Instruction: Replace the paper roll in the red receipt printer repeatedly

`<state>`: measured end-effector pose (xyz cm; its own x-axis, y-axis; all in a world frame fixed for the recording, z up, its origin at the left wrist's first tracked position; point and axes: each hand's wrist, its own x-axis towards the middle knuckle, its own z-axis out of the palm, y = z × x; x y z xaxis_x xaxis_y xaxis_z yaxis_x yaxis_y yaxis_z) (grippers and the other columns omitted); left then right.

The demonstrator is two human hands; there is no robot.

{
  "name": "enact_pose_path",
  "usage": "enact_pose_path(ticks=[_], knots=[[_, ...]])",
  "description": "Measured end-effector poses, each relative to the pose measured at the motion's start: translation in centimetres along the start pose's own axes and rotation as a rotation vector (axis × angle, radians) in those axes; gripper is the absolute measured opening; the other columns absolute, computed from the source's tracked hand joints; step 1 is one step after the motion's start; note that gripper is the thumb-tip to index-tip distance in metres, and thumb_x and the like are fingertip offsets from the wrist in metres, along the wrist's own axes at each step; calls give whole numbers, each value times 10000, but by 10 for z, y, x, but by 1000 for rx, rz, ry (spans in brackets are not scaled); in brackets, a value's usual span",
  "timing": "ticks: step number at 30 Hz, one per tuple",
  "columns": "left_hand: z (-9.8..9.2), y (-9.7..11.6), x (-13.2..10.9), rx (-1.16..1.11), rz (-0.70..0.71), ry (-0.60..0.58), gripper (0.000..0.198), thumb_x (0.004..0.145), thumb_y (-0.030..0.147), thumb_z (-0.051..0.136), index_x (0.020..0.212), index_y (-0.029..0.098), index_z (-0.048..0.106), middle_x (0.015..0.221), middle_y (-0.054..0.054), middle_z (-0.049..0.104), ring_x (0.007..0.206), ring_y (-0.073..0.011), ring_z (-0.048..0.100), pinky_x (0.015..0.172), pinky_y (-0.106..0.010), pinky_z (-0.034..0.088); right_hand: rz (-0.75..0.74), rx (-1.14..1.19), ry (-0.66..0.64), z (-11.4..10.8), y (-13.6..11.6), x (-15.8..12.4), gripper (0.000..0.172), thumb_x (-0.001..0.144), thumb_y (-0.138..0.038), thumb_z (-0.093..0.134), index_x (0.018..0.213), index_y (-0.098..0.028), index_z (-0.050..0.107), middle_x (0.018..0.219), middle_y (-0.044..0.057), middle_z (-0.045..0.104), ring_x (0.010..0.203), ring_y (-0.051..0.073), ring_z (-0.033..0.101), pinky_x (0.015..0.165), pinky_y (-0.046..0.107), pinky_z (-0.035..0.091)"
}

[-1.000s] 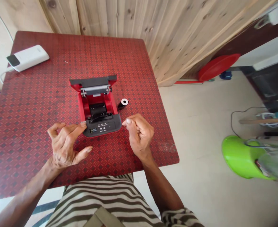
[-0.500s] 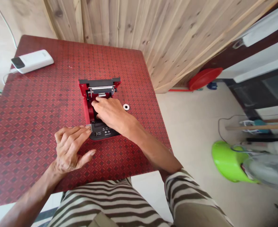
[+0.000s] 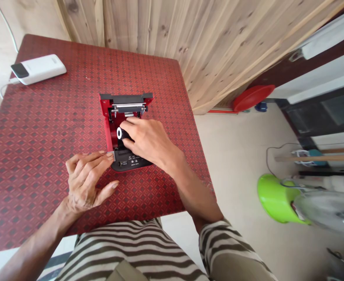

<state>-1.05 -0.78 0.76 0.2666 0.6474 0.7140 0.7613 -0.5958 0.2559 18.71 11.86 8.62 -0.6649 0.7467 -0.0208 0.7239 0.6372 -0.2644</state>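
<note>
A red thermal receipt printer (image 3: 126, 113) stands open on the table, its black lid folded back at the far side and its black control panel facing me. My right hand (image 3: 150, 142) is shut on a black-wrapped paper roll (image 3: 122, 133) and holds it over the printer's open compartment, with the roll's white end facing left. The fingertips of my left hand (image 3: 86, 179) rest on a small pale piece at the printer's near left corner (image 3: 111, 155). The thumb of that hand stays apart from the printer. My right hand hides most of the compartment.
The table has a red diamond-patterned top (image 3: 51, 125), with a white power bank (image 3: 38, 69) and its cable at the far left. A wooden wall (image 3: 189, 31) lies beyond. Past the table's right edge are a tiled floor, a red lid (image 3: 252, 97), a green tub (image 3: 277, 199) and a fan (image 3: 330, 210).
The paper roll no longer stands on the table to the printer's right. It is now in my right hand, over the compartment. My left hand has stayed at the printer's corner.
</note>
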Motion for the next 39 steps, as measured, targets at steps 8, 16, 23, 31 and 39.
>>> enact_pose_path(ticks=[8,16,23,31,39], knots=[[3,-2,-3,-33,-12,8,573,996,442,704,1512,231,574,1230,-107,795,1109,-292,760,993,-439,503,193,827,563,4,37,-102,287,880,-369,879,1131,-289,766,1009,11,755,752,161,652,653,320,560],[6,-5,-6,-39,-45,-6,604,980,417,706,1548,300,540,1246,-91,784,1138,-302,752,973,-459,512,433,1113,502,93,46,-134,304,853,-344,869,1111,-252,737,928,-9,750,785,152,689,725,301,579],[7,-9,-13,-28,-63,-7,592,973,416,696,1537,293,565,1256,-103,785,1138,-309,750,984,-491,525,396,961,377,98,49,-140,324,874,-317,864,1170,-245,753,935,-6,740,751,136,655,705,298,552],[7,-11,-10,-95,-86,-23,562,962,426,703,1499,286,608,1224,-103,779,1117,-309,748,979,-493,545,450,844,484,52,96,-127,230,942,-333,817,1163,-269,810,1079,31,820,890,174,738,817,351,593],[4,-8,-6,-98,-79,-70,572,991,402,691,1529,248,574,1193,-124,770,1126,-314,734,989,-495,506,327,753,419,90,114,-60,295,869,-173,790,1160,-225,777,1162,61,810,1049,220,739,984,429,578]])
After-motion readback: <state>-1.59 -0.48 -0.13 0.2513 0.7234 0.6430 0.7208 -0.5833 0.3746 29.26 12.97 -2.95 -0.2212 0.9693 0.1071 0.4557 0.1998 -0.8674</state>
